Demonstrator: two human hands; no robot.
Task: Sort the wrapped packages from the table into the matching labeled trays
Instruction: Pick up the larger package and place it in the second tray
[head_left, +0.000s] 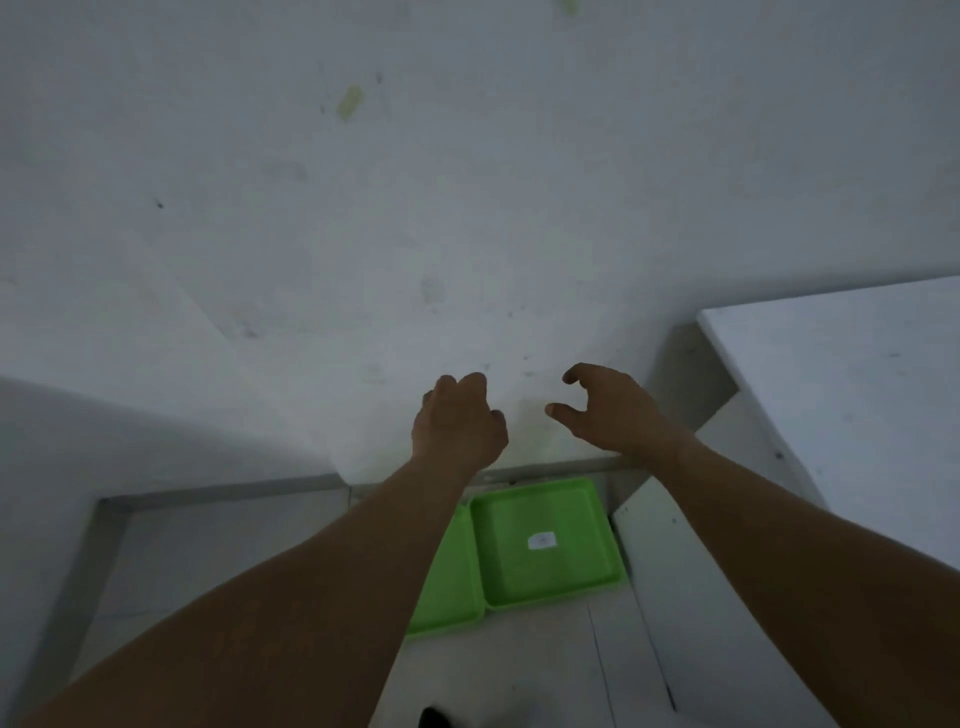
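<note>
Two green trays lie side by side on the floor near the wall. The right tray (587, 577) has a small white label (541, 541) in its middle and holds nothing. The left tray (452, 587) is mostly hidden behind my left forearm. My left hand (457, 421) is raised in front of the wall with its fingers curled and nothing in it. My right hand (608, 410) is beside it, fingers and thumb apart, holding nothing. No wrapped packages are in view.
A white wall (467, 208) with smudges and tape marks fills most of the view. A white table (852, 395) stands at the right. Another white surface (78, 441) is at the left. The pale floor (218, 551) lies below.
</note>
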